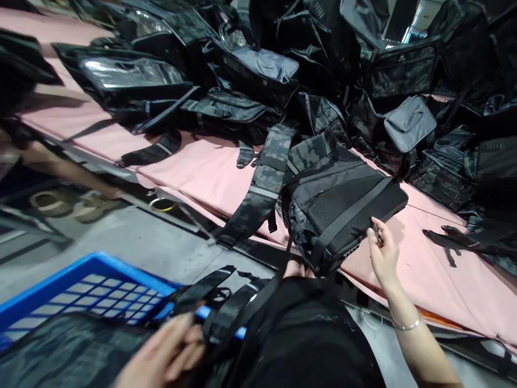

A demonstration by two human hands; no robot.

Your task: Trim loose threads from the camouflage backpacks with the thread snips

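A camouflage backpack with a black mesh panel and a dark band across it lies on the near edge of the pink-covered table. Its padded shoulder strap hangs over the edge to the left. At its right side is my right hand, wearing a bracelet, fingers pinched round a small dark thing too small to name. My left hand is blurred, its fingers curled beside dark straps at the basket's rim; what they hold is hidden.
A blue plastic basket with a dark camouflage bag in it stands at lower left. More camouflage bags are heaped along the back of the pink table cover. Another person's arm reaches in from the left, above shoes.
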